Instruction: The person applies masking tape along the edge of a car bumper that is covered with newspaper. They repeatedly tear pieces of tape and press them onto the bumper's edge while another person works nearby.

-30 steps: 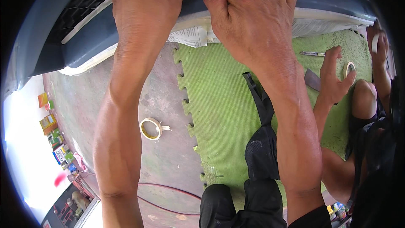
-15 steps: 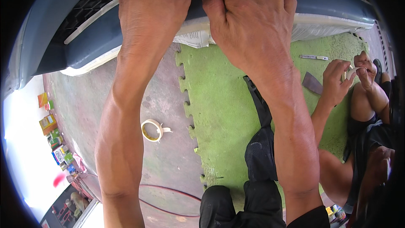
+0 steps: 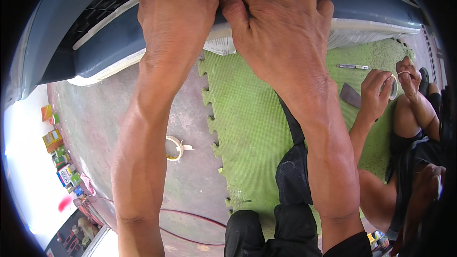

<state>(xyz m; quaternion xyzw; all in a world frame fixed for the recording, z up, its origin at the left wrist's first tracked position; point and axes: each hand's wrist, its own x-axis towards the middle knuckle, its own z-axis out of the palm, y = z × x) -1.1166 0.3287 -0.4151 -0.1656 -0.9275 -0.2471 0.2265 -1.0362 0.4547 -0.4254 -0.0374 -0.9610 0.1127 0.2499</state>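
Note:
Both hands are up at a dark blue-grey car bumper along the upper edge. My left hand is curled against it, fingers bent and pressed together; their tips, and whatever they grip, are hidden. Close beside it, my right hand lies on the bumper with fingers spread and the thumb toward my left hand. Pale masking tape runs along the bumper's lower edge, and printed paper hangs from that edge between my hands. A black mesh grille shows above, at the left.
A masking tape roll lies on the concrete, partly behind my left forearm. On the green foam mat are a cutter knife and a grey scraper blade. At right, another person's hands hold a tape roll. A red hose curves across the floor.
My left hand and forearm have shifted slightly right, covering part of the floor tape roll. My right hand has moved slightly left. The other person's tape roll has turned and sits lower.

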